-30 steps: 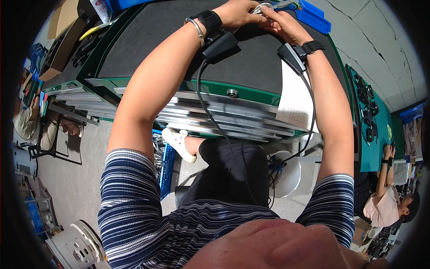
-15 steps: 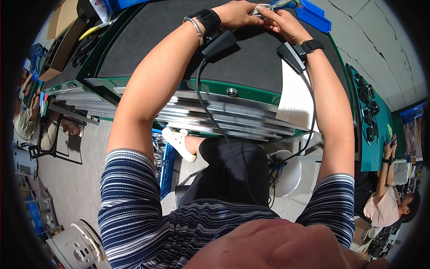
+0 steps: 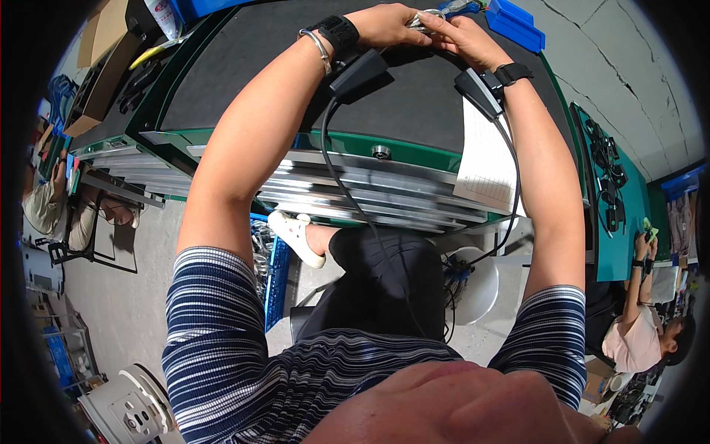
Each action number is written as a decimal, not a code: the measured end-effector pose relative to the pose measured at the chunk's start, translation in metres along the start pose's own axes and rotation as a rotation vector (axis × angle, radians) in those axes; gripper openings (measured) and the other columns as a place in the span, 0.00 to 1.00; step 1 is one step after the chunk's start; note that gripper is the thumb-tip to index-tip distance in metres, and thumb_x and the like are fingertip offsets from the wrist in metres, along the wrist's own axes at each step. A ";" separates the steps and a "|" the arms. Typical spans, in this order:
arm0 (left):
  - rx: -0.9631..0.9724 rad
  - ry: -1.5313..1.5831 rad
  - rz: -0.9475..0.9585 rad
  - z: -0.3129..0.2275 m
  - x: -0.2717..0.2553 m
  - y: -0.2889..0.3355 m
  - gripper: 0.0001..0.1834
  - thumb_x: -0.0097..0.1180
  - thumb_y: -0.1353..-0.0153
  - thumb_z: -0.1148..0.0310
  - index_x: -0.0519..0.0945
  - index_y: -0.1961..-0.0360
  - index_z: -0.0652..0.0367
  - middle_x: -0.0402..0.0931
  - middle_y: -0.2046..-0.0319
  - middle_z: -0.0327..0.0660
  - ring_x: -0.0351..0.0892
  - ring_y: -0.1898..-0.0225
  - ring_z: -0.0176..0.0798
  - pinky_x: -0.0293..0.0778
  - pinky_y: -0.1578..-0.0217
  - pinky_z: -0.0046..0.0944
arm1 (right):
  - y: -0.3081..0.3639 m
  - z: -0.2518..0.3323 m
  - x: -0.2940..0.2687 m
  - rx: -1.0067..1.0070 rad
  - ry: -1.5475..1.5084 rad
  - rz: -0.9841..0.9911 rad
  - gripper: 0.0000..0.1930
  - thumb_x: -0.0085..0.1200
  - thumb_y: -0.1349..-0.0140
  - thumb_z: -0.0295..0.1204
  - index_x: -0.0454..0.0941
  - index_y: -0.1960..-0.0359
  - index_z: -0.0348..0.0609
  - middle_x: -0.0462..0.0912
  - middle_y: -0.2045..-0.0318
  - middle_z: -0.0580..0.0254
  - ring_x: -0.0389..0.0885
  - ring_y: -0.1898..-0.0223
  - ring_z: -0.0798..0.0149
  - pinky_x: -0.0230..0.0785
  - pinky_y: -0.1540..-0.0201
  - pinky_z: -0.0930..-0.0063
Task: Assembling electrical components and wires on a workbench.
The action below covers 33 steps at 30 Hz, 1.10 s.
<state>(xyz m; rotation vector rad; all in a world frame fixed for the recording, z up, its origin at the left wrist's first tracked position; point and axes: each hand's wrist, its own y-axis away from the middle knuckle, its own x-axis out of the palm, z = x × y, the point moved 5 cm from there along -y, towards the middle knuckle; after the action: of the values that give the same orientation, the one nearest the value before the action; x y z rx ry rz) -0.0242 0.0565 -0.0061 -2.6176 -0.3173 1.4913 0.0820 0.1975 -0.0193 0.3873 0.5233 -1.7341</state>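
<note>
Right now two bare hands meet near the far side of the bench (image 3: 433, 140), and both have hold of one small thing, a silver coil (image 3: 421, 25). The left hand (image 3: 386, 27) comes at it from the left, with its fingers bent and nearly closed on it. The right hand (image 3: 475, 43) comes from the other side, and its thumb lies over the coil. From here I can't see all the fingertips, because they hide behind each other. The coil is up over the dark mat (image 3: 251, 74), and I can't tell if it touches it.

Just past the coil is a blue bundle (image 3: 460, 8); I can't tell if the two are joined. A blue bin (image 3: 515, 28) sits near the right hand.

Each wrist has a black strap, and by each one is a black box with a cord. The left wrist has a silver bangle (image 3: 324, 53) too. Beside the right arm, a sheet of paper (image 3: 479, 166) hangs over the front of the bench.

Down below I see a white shoe (image 3: 296, 238), a blue basket (image 3: 278, 285) and a white bucket (image 3: 482, 296) with dark wires in it. Off to the right, another person (image 3: 634, 342) holds up something green (image 3: 650, 229) by a green table (image 3: 625, 255).
</note>
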 end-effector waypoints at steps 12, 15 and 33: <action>0.112 0.402 -0.117 -0.018 -0.009 0.002 0.19 0.63 0.33 0.67 0.79 0.44 0.65 0.85 0.53 0.45 0.82 0.51 0.38 0.75 0.45 0.39 | 0.013 0.022 0.005 -0.077 -0.173 -0.028 0.30 0.64 0.34 0.55 0.81 0.52 0.35 0.81 0.65 0.67 0.75 0.68 0.80 0.66 0.67 0.89; 0.152 0.343 -0.129 -0.016 -0.010 -0.001 0.20 0.63 0.34 0.68 0.78 0.43 0.65 0.83 0.51 0.44 0.81 0.49 0.38 0.75 0.44 0.39 | 0.013 0.022 0.005 -0.088 -0.178 -0.052 0.31 0.64 0.35 0.55 0.80 0.50 0.34 0.82 0.62 0.64 0.79 0.64 0.77 0.72 0.61 0.88; 0.072 0.331 -0.216 -0.010 -0.012 -0.004 0.20 0.65 0.34 0.66 0.79 0.44 0.65 0.85 0.52 0.48 0.84 0.50 0.42 0.78 0.46 0.42 | 0.002 0.001 -0.005 -0.013 -0.056 -0.085 0.34 0.63 0.34 0.56 0.79 0.46 0.33 0.84 0.53 0.56 0.85 0.52 0.70 0.77 0.44 0.81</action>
<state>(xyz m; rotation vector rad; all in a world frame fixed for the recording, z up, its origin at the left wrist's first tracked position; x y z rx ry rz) -0.0223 0.0574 0.0095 -2.6147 -0.4819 0.9663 0.0847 0.2005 -0.0161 0.3097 0.5170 -1.8175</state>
